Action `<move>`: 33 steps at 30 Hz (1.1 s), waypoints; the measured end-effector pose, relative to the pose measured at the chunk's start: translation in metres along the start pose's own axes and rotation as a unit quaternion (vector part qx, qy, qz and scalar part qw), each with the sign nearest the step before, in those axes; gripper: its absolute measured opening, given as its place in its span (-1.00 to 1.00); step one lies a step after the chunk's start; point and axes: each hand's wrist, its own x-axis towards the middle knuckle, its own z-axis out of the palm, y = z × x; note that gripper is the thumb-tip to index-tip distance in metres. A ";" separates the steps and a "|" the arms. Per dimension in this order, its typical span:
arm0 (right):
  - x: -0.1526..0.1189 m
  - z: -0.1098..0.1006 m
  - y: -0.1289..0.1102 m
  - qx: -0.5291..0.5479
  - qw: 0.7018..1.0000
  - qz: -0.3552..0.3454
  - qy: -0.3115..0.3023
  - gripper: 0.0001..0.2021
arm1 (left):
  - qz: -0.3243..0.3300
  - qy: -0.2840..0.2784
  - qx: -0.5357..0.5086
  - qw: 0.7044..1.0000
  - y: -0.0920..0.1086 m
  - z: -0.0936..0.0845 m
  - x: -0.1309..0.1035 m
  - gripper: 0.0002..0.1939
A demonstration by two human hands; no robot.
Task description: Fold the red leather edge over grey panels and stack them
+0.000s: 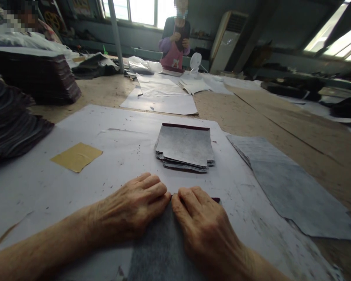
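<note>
I see one grey sheet (160, 249) on white paper (123, 160), its far edge apparently pinched by the left hand (137, 203) and right hand (203, 218). One stack (184, 144) lies just beyond, one yellow square (77, 157) leftward. Brown table (222, 105) stretches past the paper's far edge toward windows (142, 11).

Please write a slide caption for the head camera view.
Left hand and right hand at the far edge of a grey sheet, a stack of grey pieces beyond.
</note>
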 end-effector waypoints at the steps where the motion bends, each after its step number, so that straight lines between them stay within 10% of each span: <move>1: -0.001 0.001 -0.001 -0.004 1.000 -0.003 0.006 -0.69 | -0.005 0.003 -0.007 1.000 -0.001 -0.001 -0.001 -0.74; 21: 0.014 -0.002 -0.005 -0.068 0.995 -0.073 -0.016 -0.65 | -0.016 0.043 0.004 0.999 -0.003 -0.008 -0.022 -0.75; 33: 0.015 0.018 0.008 0.121 0.991 -0.053 -0.007 -0.72 | -0.116 0.081 -0.033 0.989 0.010 -0.022 -0.034 -0.63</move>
